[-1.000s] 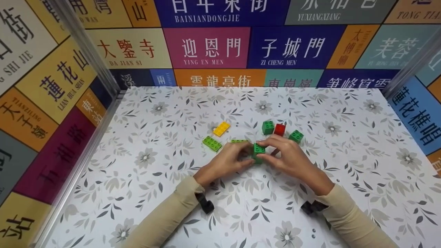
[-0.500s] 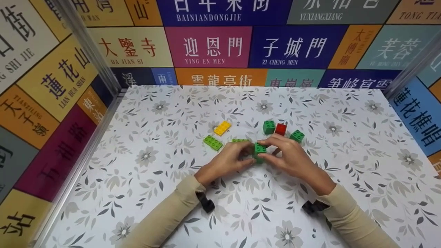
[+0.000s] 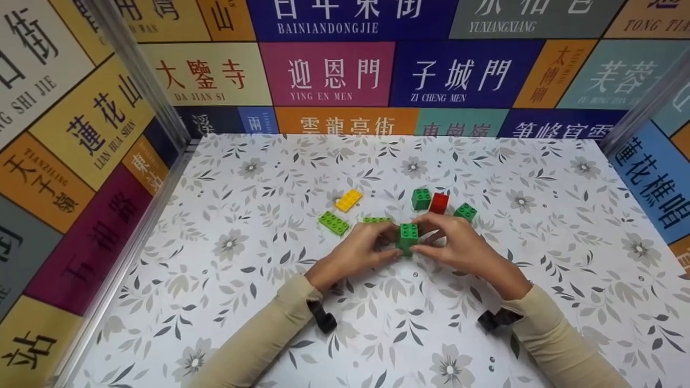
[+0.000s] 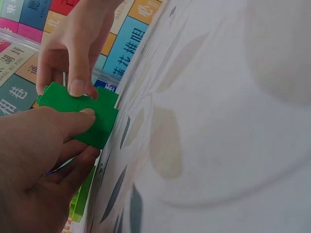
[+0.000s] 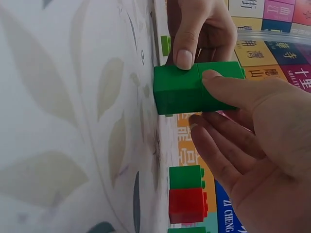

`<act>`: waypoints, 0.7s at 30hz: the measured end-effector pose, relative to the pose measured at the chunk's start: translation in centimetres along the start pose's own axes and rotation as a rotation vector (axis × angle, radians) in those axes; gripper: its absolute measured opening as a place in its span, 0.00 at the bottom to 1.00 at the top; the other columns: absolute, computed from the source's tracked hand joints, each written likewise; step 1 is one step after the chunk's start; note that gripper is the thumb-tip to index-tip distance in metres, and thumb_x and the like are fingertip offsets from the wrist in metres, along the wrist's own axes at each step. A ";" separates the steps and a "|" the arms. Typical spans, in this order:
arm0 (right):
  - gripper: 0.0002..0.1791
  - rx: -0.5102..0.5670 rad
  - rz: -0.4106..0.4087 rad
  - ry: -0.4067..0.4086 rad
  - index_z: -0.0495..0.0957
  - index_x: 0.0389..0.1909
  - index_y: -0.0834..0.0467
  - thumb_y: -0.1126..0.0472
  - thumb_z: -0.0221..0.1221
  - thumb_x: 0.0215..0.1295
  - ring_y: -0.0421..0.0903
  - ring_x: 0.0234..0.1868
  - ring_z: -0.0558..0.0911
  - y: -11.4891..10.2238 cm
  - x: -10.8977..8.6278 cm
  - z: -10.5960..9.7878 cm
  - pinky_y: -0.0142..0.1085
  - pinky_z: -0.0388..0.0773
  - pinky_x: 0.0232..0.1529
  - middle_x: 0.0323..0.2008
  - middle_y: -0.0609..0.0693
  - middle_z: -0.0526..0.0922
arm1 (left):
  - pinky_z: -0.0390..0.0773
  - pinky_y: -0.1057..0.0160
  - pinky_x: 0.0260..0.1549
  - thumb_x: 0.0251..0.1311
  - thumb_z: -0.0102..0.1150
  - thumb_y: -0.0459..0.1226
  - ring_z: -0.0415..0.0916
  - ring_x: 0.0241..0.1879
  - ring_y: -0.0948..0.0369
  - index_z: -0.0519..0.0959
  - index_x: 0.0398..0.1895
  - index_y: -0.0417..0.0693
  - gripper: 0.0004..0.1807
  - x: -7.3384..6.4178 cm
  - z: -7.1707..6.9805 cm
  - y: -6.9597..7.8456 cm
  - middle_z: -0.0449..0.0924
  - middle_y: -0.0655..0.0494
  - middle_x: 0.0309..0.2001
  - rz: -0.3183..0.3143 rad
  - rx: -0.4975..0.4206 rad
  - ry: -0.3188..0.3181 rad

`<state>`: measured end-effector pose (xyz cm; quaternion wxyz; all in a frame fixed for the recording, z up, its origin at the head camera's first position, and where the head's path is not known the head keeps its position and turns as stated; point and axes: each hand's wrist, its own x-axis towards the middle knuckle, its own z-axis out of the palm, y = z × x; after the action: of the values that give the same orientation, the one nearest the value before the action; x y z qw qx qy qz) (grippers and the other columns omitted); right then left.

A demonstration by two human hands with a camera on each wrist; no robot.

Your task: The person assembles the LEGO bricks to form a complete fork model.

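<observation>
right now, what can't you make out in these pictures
Lime piece behind left grip, near part: head view, that grip hides it.
Held green bricks, part: left wrist view, hidden by left grip and right grip.
Lowest green brick: right wrist view, cut off by bottom edge.

Here's the upper green brick (image 3: 409, 230), upright, studs showing on top, right hand (image 3: 455, 240) pinching it! Directly beneath sits the lower green brick (image 5: 177, 90), sides lined up, just a thin seam between, gripped by the left hand (image 3: 364, 245). Both are nearer the person than the red brick (image 3: 439, 203), slightly to its left; the base, half hidden, is hard to read.
</observation>
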<state>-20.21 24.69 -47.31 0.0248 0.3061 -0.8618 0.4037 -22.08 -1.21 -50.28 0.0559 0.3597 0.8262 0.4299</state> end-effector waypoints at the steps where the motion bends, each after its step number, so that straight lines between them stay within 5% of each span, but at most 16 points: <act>1: 0.25 0.011 0.011 -0.006 0.84 0.58 0.55 0.61 0.79 0.61 0.49 0.47 0.93 0.0 0.0 0.0 0.40 0.92 0.46 0.49 0.51 0.92 | 0.87 0.68 0.55 0.69 0.73 0.37 0.89 0.52 0.57 0.83 0.59 0.46 0.18 0.0 0.0 0.1 0.91 0.52 0.52 -0.006 -0.002 -0.002; 11: 0.26 0.037 0.080 0.021 0.82 0.63 0.57 0.62 0.76 0.66 0.52 0.50 0.93 -0.2 0.6 -0.2 0.41 0.91 0.52 0.52 0.53 0.91 | 0.86 0.64 0.60 0.68 0.73 0.34 0.88 0.59 0.54 0.79 0.70 0.42 0.28 -0.6 -1.0 0.2 0.87 0.45 0.63 -0.045 0.009 0.072; 16: 0.26 0.048 0.095 0.081 0.79 0.67 0.58 0.62 0.72 0.70 0.53 0.56 0.90 -0.3 1.8 -0.4 0.42 0.90 0.54 0.56 0.55 0.89 | 0.87 0.58 0.62 0.69 0.72 0.32 0.87 0.60 0.51 0.80 0.67 0.39 0.25 -1.5 -2.2 -0.3 0.87 0.44 0.62 -0.044 -0.020 0.133; 21: 0.26 0.035 0.128 0.131 0.77 0.69 0.58 0.62 0.70 0.73 0.52 0.58 0.88 -0.3 3.6 0.0 0.44 0.90 0.55 0.55 0.55 0.89 | 0.81 0.55 0.69 0.69 0.72 0.33 0.84 0.65 0.53 0.82 0.65 0.41 0.23 -2.8 -3.8 -1.0 0.87 0.48 0.62 -0.062 0.045 0.190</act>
<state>-22.99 22.66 -46.08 0.0499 0.2239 -0.8688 0.4388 -22.10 -5.91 -49.28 -0.0175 0.2930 0.8480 0.4413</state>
